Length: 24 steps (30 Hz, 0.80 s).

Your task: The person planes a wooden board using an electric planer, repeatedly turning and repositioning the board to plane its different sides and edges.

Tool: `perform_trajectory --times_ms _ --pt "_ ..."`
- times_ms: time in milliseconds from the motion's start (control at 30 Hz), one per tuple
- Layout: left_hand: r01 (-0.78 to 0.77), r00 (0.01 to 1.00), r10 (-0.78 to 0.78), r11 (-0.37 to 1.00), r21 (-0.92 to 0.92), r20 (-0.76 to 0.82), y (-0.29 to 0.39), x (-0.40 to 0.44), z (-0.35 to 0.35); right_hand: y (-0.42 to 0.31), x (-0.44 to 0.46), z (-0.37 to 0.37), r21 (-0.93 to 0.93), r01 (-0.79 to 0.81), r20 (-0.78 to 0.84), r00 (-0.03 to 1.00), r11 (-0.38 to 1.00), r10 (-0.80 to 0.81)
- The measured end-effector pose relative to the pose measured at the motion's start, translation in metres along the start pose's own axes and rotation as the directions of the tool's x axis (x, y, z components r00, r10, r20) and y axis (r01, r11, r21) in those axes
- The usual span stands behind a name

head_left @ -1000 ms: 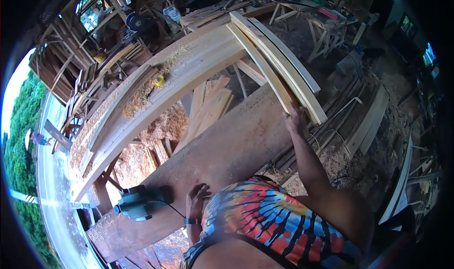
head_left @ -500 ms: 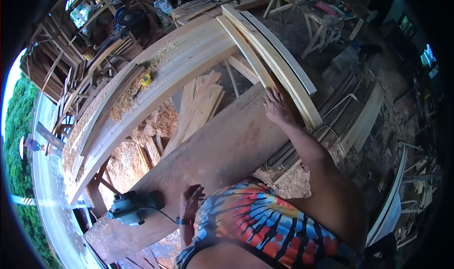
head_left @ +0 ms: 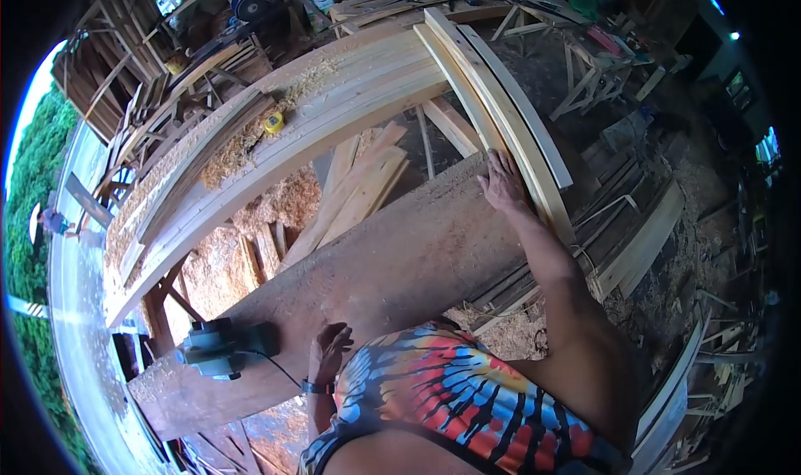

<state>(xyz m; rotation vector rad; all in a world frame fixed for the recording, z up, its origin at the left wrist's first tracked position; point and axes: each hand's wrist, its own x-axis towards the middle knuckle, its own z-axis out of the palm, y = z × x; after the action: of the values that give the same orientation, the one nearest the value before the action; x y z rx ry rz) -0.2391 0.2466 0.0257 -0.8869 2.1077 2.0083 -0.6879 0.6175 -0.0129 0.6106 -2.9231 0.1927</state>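
The left hand is held near the torso, fingers loosely curled, with nothing visible in its grasp; a green power tool sits beyond it on the broad board. The right hand, nearer to the wooden strips, rests with fingers extended and spread against the innermost strip, not wrapped around it. From these fingertips, the strips' long axis runs forward and slightly left, reaching the far end of the pale beam.

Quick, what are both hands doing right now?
Left hand: open, fingers loosely curled, nothing seen in it.
Right hand: open, fingers against a pale wooden strip.
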Motion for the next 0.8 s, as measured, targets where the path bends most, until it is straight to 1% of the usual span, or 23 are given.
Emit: perform_trajectory --times_ms 67,167,267,367,467,567,667,733,800 --pt "-0.006 1.000 0.006 1.000 0.003 -0.004 0.002 -0.002 0.001 0.009 0.008 0.000 -0.155 0.036 -0.018 0.999 0.987 -0.039" --pt "-0.015 1.000 0.015 1.000 -0.012 0.009 -0.004 -0.003 0.000 -0.001 0.014 -0.003 -0.233 0.011 0.024 1.000 0.972 -0.006" --pt "0.001 1.000 -0.001 1.000 0.007 -0.004 -0.004 -0.004 0.000 -0.022 0.018 -0.026 -0.260 -0.032 0.100 0.993 0.965 0.060" --pt "0.008 1.000 -0.008 1.000 0.001 -0.004 -0.003 -0.005 0.000 -0.010 0.024 -0.036 -0.309 -0.081 -0.088 0.995 0.948 0.056" --pt "-0.005 1.000 0.005 1.000 -0.030 0.010 -0.008 -0.003 0.000 0.014 0.031 -0.061 -0.371 -0.282 -0.154 0.958 0.885 0.241" --pt "-0.011 1.000 0.011 1.000 -0.024 -0.005 -0.004 -0.006 -0.002 0.026 0.017 -0.097 -0.216 -0.434 -0.054 0.900 0.874 0.434" --pt "0.002 1.000 -0.002 0.999 -0.046 -0.004 -0.011 -0.001 0.001 0.051 0.010 -0.087 -0.059 -0.576 0.052 0.814 0.816 0.578" --pt "0.013 1.000 -0.013 1.000 -0.016 -0.009 0.001 -0.004 0.005 0.066 0.011 -0.075 0.022 -0.560 0.070 0.827 0.828 0.558" --pt "0.007 1.000 -0.007 1.000 0.006 0.010 -0.001 -0.001 0.008 0.074 0.013 -0.068 0.115 -0.541 0.087 0.841 0.833 0.535"
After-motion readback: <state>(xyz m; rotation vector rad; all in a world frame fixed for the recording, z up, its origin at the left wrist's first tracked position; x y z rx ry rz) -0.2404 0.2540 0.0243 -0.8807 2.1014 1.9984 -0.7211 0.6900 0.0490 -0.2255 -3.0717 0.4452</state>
